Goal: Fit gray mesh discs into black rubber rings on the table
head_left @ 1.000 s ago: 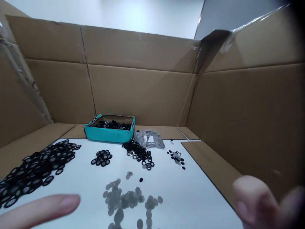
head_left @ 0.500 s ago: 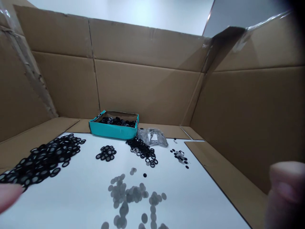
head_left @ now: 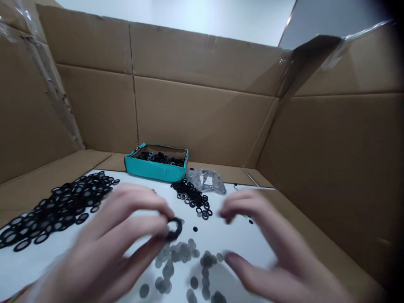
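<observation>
My left hand (head_left: 107, 240) is over the white sheet (head_left: 217, 235), shut on a black rubber ring (head_left: 174, 229) held at the fingertips. My right hand (head_left: 271, 252) hovers to the right with its fingers curved apart, holding nothing I can see. Its fingertips are nearest to a scatter of grey discs (head_left: 183, 252) lying between my hands. A heap of black rings (head_left: 191, 198) lies just beyond them, and a larger band of black rings (head_left: 57, 210) spreads out at the left. My left hand hides the smaller ring cluster.
A teal box (head_left: 156, 170) holding black rings and a clear plastic bag (head_left: 205, 181) of grey discs stand beyond the sheet. Brown cardboard walls (head_left: 202, 118) rise at the back and both sides, with cardboard flaps around the sheet.
Both hands have come in from the lower corners to above the sheet's middle. My left hand now grips a black ring. The whole scene has shifted slightly right in view.
</observation>
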